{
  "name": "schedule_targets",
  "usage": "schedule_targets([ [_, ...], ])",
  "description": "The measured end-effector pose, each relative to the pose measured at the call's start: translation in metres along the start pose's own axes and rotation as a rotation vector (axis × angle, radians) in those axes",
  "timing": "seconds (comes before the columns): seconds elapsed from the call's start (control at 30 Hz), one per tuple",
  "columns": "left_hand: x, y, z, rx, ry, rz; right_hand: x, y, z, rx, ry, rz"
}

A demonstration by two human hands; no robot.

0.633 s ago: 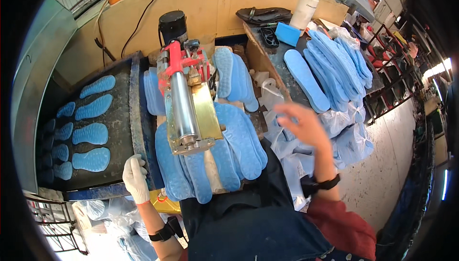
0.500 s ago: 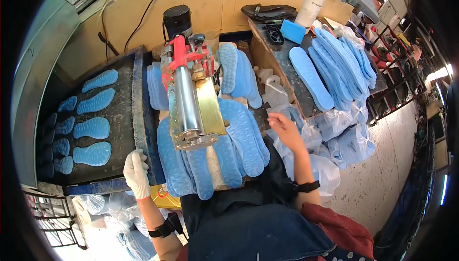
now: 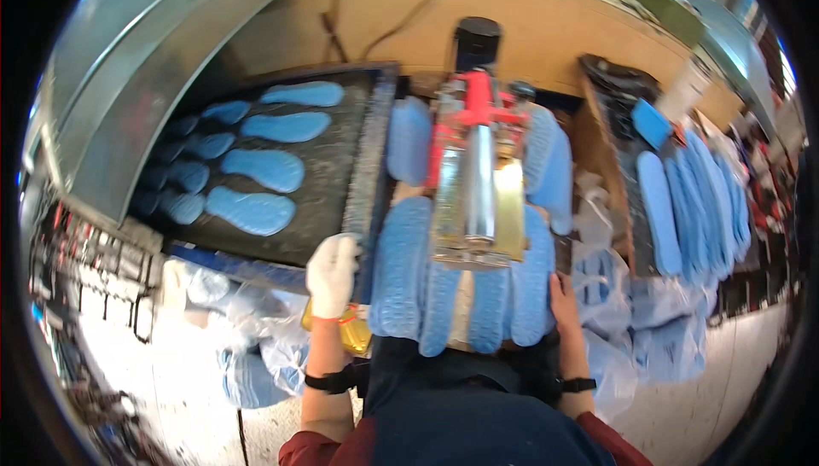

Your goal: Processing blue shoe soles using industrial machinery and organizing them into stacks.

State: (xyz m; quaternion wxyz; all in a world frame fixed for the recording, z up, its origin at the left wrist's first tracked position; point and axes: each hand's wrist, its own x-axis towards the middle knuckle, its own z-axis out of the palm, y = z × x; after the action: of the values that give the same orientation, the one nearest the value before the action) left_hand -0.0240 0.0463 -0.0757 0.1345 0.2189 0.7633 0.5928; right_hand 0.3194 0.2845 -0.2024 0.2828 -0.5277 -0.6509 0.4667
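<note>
My left hand [image 3: 332, 276], in a white glove, is at the near right corner of the black conveyor belt [image 3: 328, 159]. Its fingers are loosely bent, apparently with nothing in them. My bare right hand [image 3: 563, 302] is open beside the right-hand stack of blue insoles [image 3: 532, 282], fingers pointing forward; whether they touch it I cannot tell. Another insole stack [image 3: 401, 270] lies nearer my left hand. Between and above these stacks stands a red-framed machine with a shiny metal roller [image 3: 480, 184]. Several separate blue insoles [image 3: 263, 170] lie on the belt.
A sheet-metal hood [image 3: 162, 65] covers the belt's far left. On the right, a dark side table [image 3: 636, 201] carries more insoles, a blue box [image 3: 652, 123] and a white bottle [image 3: 685, 89]. Plastic bags of insoles [image 3: 670, 338] stand below it; other bags [image 3: 256, 372] lie at lower left.
The view has swung left, so the bench appears farther right. My right hand has come from above the gap near the side table to the right-hand insole stack. My left hand stays by the belt's corner.
</note>
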Motion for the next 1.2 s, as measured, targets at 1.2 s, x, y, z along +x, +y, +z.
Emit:
schedule_targets([
  [1.2,-0.001,-0.003,0.000,0.007,0.019,0.027,0.003,-0.004,-0.004,0.305,-0.089,0.136],
])
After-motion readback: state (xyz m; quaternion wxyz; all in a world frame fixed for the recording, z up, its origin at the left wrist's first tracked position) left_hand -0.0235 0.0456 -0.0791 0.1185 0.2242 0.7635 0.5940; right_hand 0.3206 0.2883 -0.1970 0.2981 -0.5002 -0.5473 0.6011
